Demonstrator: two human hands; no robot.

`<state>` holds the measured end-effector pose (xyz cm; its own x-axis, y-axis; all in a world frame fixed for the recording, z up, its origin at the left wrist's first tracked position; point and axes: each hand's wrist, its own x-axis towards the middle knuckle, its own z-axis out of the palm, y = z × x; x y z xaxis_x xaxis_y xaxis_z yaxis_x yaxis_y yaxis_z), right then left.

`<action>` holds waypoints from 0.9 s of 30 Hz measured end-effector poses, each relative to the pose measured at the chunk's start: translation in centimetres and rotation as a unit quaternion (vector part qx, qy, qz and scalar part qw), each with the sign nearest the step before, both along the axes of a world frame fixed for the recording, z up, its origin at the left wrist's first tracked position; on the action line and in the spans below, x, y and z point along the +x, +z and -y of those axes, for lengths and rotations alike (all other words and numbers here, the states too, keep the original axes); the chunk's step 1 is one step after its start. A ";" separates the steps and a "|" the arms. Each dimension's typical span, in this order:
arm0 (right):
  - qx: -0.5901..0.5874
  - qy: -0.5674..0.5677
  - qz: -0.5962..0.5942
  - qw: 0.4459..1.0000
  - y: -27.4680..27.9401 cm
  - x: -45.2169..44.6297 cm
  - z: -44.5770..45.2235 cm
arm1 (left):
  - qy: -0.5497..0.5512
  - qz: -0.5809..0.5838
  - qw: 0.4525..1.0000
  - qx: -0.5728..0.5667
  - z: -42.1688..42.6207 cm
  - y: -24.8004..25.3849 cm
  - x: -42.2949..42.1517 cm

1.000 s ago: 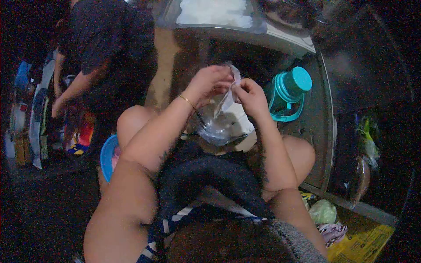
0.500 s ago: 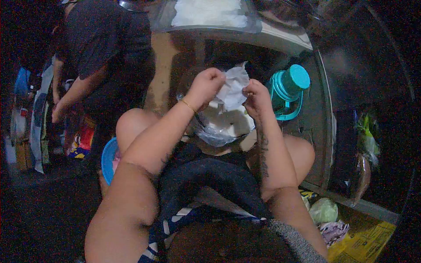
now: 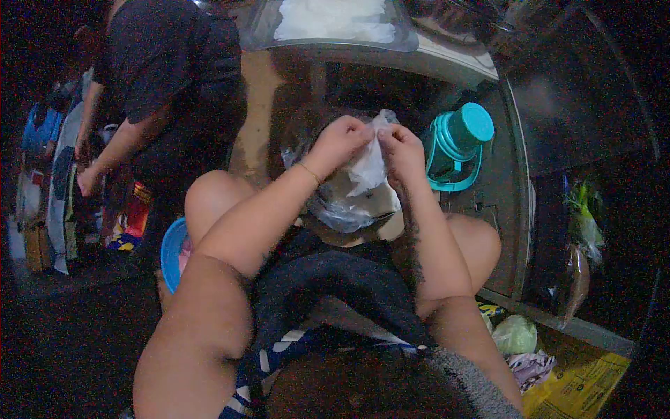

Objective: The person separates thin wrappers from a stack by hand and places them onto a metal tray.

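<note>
My left hand (image 3: 340, 145), a thin bracelet at its wrist, pinches a thin white sheet (image 3: 368, 169) near its top. My right hand (image 3: 406, 155) is closed on the same sheet from the other side, thumb and fingers together. The sheet bunches between the two hands and its lower part hangs down. Whether it is paper, plastic or a food wrapper I cannot tell. Beneath it, between my knees, sits a clear plastic bag (image 3: 343, 215) with pale flat pieces in it, inside what looks like a cardboard box (image 3: 392, 228).
Ahead is a clear tray (image 3: 412, 43) holding a white stack (image 3: 333, 19). A teal bucket (image 3: 447, 183) with a teal cup (image 3: 477, 122) stands right. A blue basin (image 3: 169, 255) is by my left leg. A person (image 3: 164, 77) stands left. Wrapped vegetables (image 3: 515, 335) lie lower right.
The sheet was spread wider between my hands; now it is gathered and hangs lower. My hands have come closer together. The other person's arms have shifted slightly.
</note>
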<state>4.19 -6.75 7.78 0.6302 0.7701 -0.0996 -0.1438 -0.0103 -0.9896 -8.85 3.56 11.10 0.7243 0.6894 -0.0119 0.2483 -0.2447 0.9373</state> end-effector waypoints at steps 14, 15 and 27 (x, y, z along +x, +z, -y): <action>-0.015 -0.029 -0.027 0.999 -1.1 0.2 -0.2 | 0.087 0.023 0.995 0.032 -0.4 -0.9 0.0; -0.011 -0.027 -0.054 0.998 -1.2 0.2 -0.2 | 0.076 0.016 0.996 0.044 -0.4 -0.9 0.0; 0.016 -0.057 0.013 0.998 -1.0 0.2 -0.4 | 0.033 -0.002 0.997 0.073 1.1 0.0 0.3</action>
